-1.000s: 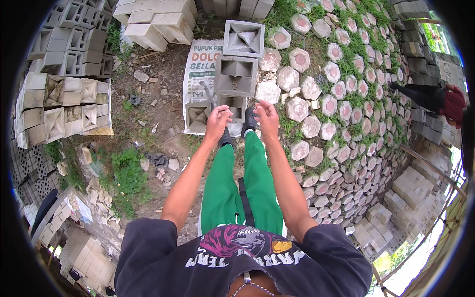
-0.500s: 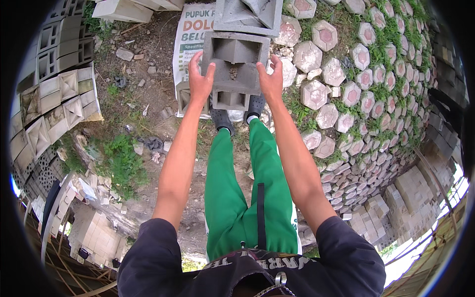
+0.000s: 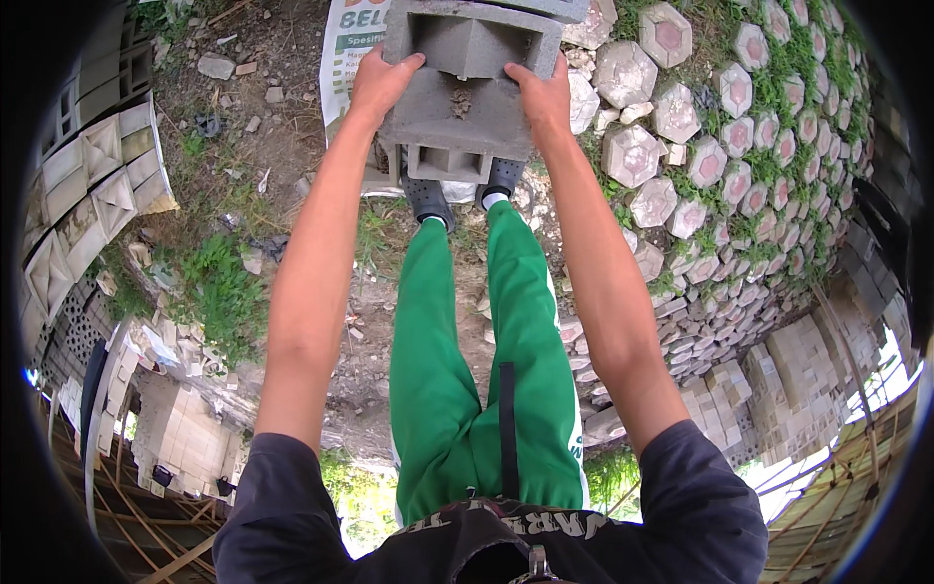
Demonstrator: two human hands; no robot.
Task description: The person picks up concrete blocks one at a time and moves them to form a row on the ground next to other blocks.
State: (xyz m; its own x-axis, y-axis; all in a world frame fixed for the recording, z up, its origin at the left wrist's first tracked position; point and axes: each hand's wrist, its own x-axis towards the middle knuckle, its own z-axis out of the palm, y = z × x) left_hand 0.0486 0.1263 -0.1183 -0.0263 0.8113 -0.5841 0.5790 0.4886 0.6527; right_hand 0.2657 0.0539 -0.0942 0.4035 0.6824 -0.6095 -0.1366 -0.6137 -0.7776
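A grey concrete ventilation block [image 3: 448,112], with angled recesses in its face and a few crumbs in the middle, is held in front of me. My left hand [image 3: 382,86] closes on its left side, thumb over the near edge of the recess. On the opposite side my right hand [image 3: 545,97] grips it the same way; the fingers of both hands are mostly hidden behind the block. Below it, between my shoes, shows a smaller-looking part of another grey block [image 3: 449,164]. One more concrete block [image 3: 550,8] appears beyond the held one, cut off by the picture's edge.
A printed white sack [image 3: 339,83] lies under the blocks at the left. Hexagonal pavers [image 3: 630,156] cover the grassy ground on the right. Patterned blocks [image 3: 112,200] are stacked far left. My dark shoes [image 3: 428,200] stand close to the blocks on dirt with rubble.
The held block looks larger and closer, and both hands have moved up with it, spreading slightly apart in the picture. The whole view has shifted, with the far block now mostly out of frame.
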